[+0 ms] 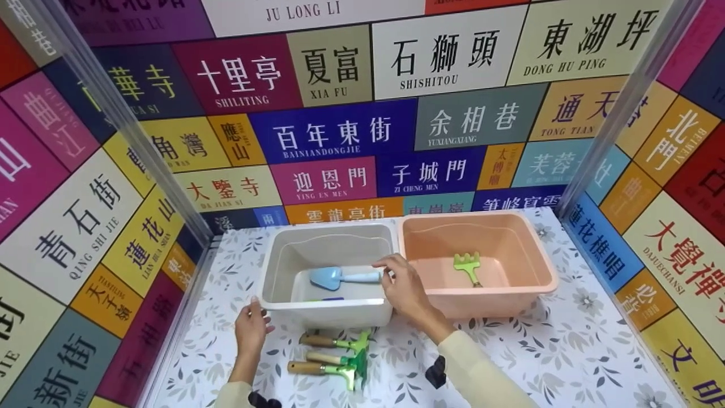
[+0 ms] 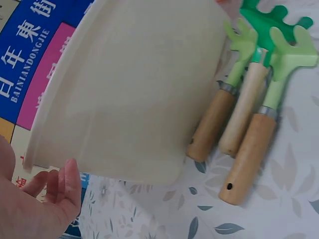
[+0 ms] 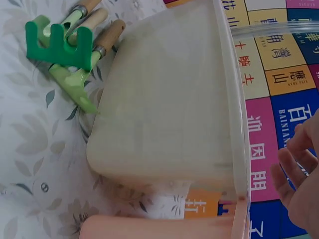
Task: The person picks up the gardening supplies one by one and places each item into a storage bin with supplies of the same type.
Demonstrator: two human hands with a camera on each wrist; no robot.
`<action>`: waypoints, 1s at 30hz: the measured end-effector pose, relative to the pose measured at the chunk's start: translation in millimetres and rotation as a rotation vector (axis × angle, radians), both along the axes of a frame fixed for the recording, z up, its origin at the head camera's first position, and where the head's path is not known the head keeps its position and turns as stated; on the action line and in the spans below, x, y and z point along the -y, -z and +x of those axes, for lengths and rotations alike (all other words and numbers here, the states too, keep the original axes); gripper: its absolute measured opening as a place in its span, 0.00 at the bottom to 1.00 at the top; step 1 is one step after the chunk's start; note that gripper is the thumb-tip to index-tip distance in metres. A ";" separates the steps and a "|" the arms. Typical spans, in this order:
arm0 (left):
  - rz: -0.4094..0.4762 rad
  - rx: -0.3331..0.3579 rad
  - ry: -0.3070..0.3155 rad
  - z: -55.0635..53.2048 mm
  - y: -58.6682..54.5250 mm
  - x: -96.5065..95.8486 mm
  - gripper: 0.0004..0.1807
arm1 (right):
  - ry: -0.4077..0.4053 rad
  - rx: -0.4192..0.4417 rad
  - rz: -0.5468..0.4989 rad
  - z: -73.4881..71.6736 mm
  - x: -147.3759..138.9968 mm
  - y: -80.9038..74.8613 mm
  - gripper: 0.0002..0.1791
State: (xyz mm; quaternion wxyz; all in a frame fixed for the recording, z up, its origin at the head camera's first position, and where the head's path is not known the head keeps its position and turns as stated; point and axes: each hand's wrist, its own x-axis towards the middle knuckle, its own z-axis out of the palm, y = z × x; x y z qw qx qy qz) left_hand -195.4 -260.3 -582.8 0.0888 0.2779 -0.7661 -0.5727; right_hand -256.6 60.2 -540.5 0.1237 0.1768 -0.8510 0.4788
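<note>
A light blue trowel (image 1: 327,278) lies in the white bin (image 1: 334,315), its handle toward the right wall. My right hand (image 1: 406,289) hovers over that bin's right rim, loosely bent fingers close to the handle's end. Nothing shows between those fingers in the right wrist view. At the bin's near left corner, my left hand (image 1: 252,328) has its fingertips right at the rim, with fingers extended in the left wrist view. Partly hidden by the front wall is a purple and green item (image 1: 331,298). In the peach bin (image 1: 481,304) lies a light green hand rake (image 1: 467,265).
Three garden tools with wooden handles lie before the white bin: a dark green rake (image 3: 60,47) between two light green tools (image 2: 239,50). A patterned cloth (image 1: 572,351) covers the table. Colourful sign-covered walls (image 1: 334,133) enclose the back and sides.
</note>
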 end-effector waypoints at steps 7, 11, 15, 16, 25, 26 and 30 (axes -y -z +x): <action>0.014 -0.073 -0.037 11.9 8.2 -2.4 0.25 | 0.035 -0.064 0.018 9.8 -24.0 -0.3 0.14; -0.004 -0.082 -0.018 17.8 11.4 -6.1 0.22 | 0.042 -0.116 0.032 14.0 -38.9 -2.9 0.14; -0.084 -0.077 0.002 21.6 15.2 -13.3 0.18 | 0.061 -0.210 0.056 16.9 -53.0 -5.9 0.15; -0.110 -0.070 0.008 22.6 16.3 -15.4 0.18 | 0.072 -0.231 0.060 17.7 -56.4 -6.5 0.15; -0.240 -0.113 0.116 29.8 28.9 -29.2 0.21 | 0.130 -0.330 0.025 28.0 -84.1 -4.1 0.20; -0.246 -0.120 0.133 30.1 29.9 -29.9 0.22 | 0.138 -0.335 0.021 28.9 -86.7 -3.5 0.21; -0.260 -0.113 0.204 30.9 33.8 -33.9 0.24 | 0.187 -0.348 0.042 33.8 -99.7 0.3 0.22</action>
